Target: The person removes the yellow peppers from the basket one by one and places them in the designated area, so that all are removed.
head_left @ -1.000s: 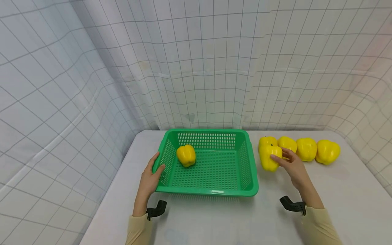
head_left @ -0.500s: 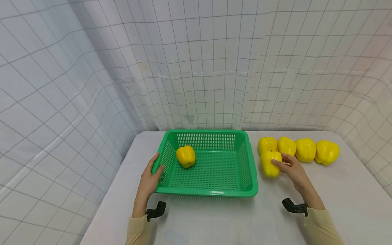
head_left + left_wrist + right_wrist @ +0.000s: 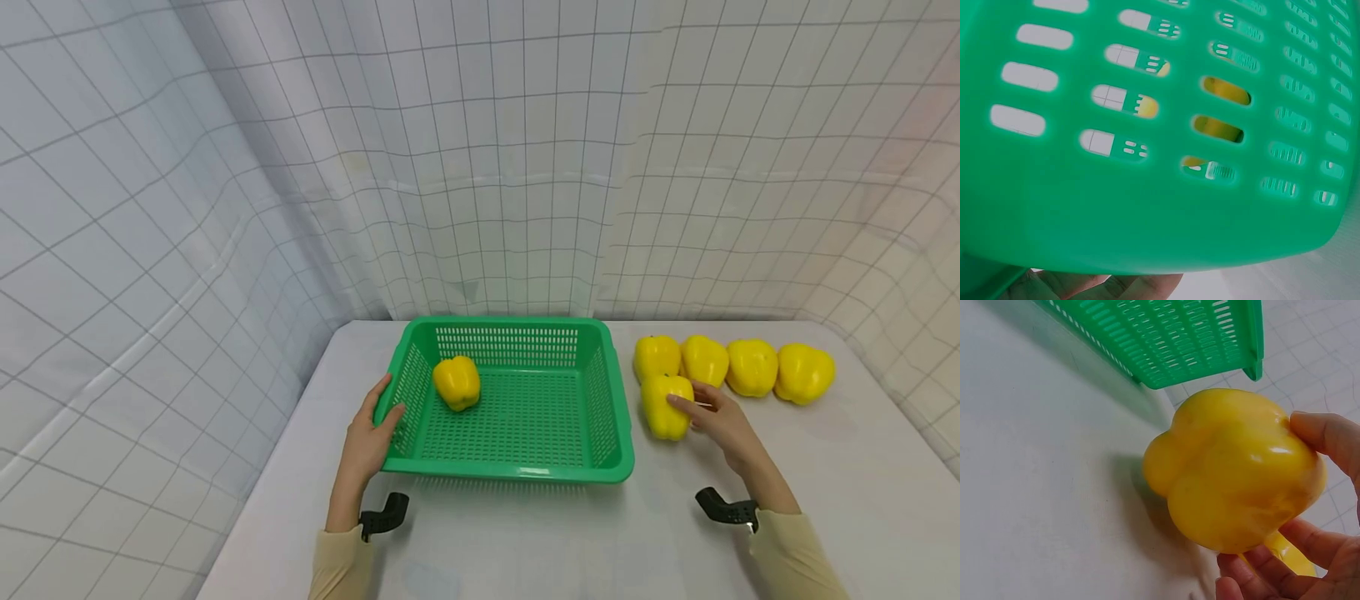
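My right hand (image 3: 725, 425) holds a yellow bell pepper (image 3: 664, 408) between thumb and fingers, just right of the green plastic basket (image 3: 517, 472). In the right wrist view the thumb lies on one side of this bell pepper (image 3: 1241, 469) and the fingers on the other; its shadow falls close by on the table. Whether it touches the table I cannot tell. With the thumb over the rim, my left hand (image 3: 367, 437) grips the basket's left side; its fingers (image 3: 1147, 286) show under the basket wall in the left wrist view. Another yellow bell pepper (image 3: 456, 383) lies inside, at left.
Several yellow bell peppers stand in a row at the back right, from the one behind my right hand's pepper (image 3: 657, 357) to the rightmost pepper (image 3: 804, 372). A white table (image 3: 525, 542) bears everything. Grid-patterned curtains (image 3: 510, 167) enclose its back and sides.
My right hand has drawn its bell pepper toward me and slightly right, away from the pepper behind it, and lower. The left hand and basket stay in place.
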`<action>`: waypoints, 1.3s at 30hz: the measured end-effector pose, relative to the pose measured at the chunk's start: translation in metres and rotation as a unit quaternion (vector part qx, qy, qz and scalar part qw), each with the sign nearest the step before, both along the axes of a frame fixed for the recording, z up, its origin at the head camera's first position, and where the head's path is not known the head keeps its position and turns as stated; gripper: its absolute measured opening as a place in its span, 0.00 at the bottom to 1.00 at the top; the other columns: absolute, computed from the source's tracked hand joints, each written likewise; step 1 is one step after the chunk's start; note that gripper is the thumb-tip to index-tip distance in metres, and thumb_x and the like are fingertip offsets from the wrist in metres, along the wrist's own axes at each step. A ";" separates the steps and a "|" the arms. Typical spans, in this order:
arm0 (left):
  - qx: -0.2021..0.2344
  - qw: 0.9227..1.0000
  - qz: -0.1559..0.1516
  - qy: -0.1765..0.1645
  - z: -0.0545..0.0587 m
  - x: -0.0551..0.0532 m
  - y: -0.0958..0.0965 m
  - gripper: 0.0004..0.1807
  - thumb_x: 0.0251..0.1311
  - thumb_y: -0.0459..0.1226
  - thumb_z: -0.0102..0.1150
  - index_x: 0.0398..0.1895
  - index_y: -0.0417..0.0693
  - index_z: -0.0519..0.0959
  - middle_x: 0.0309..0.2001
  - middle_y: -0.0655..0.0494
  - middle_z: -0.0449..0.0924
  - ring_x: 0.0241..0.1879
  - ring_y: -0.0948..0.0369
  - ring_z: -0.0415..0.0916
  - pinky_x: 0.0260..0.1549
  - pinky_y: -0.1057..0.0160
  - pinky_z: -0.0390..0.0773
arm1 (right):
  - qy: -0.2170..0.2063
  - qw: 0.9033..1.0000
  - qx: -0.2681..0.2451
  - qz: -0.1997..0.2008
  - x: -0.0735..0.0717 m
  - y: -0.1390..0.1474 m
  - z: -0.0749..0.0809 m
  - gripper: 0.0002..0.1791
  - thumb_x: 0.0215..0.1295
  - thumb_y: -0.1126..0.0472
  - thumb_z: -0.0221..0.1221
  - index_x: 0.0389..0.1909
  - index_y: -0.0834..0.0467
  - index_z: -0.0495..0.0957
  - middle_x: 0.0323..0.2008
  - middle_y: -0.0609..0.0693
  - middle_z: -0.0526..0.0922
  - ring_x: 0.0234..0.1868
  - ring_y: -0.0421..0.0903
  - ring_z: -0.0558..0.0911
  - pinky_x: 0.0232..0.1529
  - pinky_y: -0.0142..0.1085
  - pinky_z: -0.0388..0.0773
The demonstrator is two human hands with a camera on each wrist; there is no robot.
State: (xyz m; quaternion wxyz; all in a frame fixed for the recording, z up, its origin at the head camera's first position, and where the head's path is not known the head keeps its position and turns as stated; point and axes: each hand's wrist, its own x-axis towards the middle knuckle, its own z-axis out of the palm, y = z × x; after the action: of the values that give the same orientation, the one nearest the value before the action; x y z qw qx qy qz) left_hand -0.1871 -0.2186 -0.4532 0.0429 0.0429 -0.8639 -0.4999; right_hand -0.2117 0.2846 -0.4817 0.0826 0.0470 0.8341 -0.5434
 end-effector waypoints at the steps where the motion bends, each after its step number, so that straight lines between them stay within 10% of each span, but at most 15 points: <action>1: 0.001 1.000 0.000 0.000 0.000 0.000 0.000 0.31 0.70 0.44 0.49 0.74 0.59 0.54 0.70 0.43 0.54 0.56 0.45 0.65 0.49 0.43 0.65 | -0.003 1.000 0.003 0.000 0.000 0.000 0.000 0.50 0.64 0.38 0.55 0.71 0.69 0.47 0.66 0.69 0.55 0.57 0.60 0.67 0.51 0.41 0.71; 39: -0.007 1.000 0.000 0.001 -0.001 0.000 -0.001 0.31 0.70 0.48 0.47 0.74 0.60 0.53 0.69 0.41 0.57 0.54 0.45 0.67 0.47 0.43 0.67 | -0.033 0.999 -0.032 0.023 0.005 0.014 -0.011 0.45 0.69 0.40 0.50 0.72 0.67 0.46 0.65 0.68 0.57 0.42 0.50 0.74 0.49 0.43 0.64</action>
State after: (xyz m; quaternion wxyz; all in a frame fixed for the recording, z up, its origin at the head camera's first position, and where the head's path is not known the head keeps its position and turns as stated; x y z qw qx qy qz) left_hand -0.1870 -0.2195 -0.4546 0.0444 0.0419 -0.8671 -0.4943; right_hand -0.2070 0.2982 -0.4930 0.1241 0.0433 0.8137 -0.5663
